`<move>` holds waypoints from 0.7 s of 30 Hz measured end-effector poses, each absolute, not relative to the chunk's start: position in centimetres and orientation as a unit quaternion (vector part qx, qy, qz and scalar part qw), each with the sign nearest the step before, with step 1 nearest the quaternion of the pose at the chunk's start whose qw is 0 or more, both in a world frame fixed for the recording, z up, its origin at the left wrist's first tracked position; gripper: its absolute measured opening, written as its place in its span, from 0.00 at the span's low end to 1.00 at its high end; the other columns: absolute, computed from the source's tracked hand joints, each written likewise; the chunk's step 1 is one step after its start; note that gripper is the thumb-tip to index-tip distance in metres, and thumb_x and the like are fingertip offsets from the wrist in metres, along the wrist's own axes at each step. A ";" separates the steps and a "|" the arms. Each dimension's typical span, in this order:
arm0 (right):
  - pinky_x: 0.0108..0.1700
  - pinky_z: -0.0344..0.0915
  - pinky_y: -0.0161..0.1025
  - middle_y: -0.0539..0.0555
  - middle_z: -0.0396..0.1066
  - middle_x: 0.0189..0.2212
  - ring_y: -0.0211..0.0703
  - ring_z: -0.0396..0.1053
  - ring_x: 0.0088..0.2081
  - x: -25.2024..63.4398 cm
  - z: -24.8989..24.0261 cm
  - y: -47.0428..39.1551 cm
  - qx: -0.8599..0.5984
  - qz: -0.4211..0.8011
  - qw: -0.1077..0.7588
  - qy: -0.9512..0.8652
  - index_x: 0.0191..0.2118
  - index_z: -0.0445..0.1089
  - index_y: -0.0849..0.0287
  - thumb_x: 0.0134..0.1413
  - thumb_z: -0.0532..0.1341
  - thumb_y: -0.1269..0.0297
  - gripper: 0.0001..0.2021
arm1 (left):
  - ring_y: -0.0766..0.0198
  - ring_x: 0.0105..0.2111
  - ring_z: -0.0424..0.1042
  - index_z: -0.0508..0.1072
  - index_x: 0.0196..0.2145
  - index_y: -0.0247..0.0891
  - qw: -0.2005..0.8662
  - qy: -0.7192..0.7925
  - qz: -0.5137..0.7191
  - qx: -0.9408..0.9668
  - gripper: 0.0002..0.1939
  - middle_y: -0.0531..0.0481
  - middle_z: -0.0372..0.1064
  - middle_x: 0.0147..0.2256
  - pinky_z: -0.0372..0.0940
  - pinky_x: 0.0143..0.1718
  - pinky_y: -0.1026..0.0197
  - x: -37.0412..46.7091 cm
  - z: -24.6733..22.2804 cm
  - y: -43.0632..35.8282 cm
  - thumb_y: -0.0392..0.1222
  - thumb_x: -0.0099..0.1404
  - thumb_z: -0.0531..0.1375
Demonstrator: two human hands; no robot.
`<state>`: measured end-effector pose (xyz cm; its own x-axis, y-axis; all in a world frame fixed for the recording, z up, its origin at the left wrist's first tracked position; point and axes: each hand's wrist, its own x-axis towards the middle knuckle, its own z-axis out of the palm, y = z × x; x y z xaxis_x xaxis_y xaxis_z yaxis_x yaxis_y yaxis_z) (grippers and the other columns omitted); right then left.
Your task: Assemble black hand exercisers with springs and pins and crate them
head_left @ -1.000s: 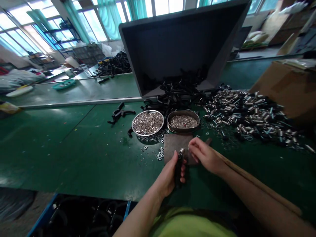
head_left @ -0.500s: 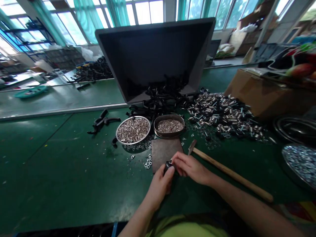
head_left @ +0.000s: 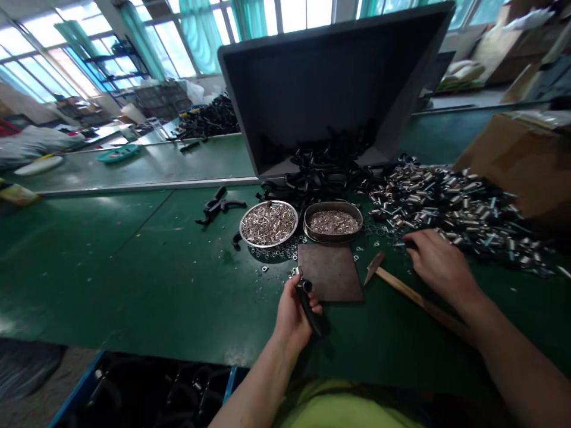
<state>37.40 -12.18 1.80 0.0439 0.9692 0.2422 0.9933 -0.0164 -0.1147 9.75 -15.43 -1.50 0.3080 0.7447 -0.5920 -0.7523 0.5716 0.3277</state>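
The left hand [head_left: 294,315] is wrapped round a black, tubular plastic part [head_left: 311,309] with a small silvery metal piece at its top, held above the green table [head_left: 178,309] at the near left corner of a flat brown metal plate [head_left: 331,274]. The right hand [head_left: 439,264], beyond a wooden-handled hammer [head_left: 404,288], has its fingertips at a small dark piece [head_left: 408,242] beside the heaped silver-and-black metal fittings [head_left: 450,205]; whether they pinch it, I cannot tell.
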 end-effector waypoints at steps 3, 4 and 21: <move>0.39 0.68 0.43 0.58 0.71 0.40 0.48 0.70 0.38 33.7 3.2 -14.2 -0.603 0.102 0.266 -0.745 0.41 0.69 0.58 0.56 0.56 0.65 0.09 | 0.71 0.17 0.55 0.63 0.20 0.35 0.808 0.335 0.484 -0.012 0.13 0.53 0.56 0.17 0.54 0.18 0.68 9.8 -1.3 -15.4 0.41 0.61 0.53; 0.38 0.69 0.42 0.57 0.72 0.39 0.46 0.71 0.37 32.3 3.5 -14.9 -0.566 0.145 0.300 -0.754 0.40 0.69 0.56 0.56 0.57 0.64 0.08 | 0.70 0.17 0.56 0.63 0.21 0.35 0.806 0.334 0.489 -0.011 0.12 0.52 0.57 0.17 0.55 0.19 0.67 10.0 -1.2 -15.5 0.41 0.60 0.53; 0.30 0.68 0.40 0.54 0.73 0.30 0.42 0.72 0.28 23.2 0.8 -16.5 -0.467 0.363 0.352 -0.725 0.46 0.62 0.56 0.60 0.52 0.55 0.13 | 0.71 0.23 0.60 0.67 0.28 0.35 0.670 0.386 0.610 0.173 0.07 0.57 0.62 0.23 0.57 0.26 0.67 10.2 -1.1 -16.9 0.41 0.55 0.60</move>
<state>23.22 -16.55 0.76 -0.3159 0.9330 0.1724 0.4210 0.3006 -0.8558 10.23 -16.88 -1.08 -0.0426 0.9511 -0.3058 -0.6844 0.1952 0.7024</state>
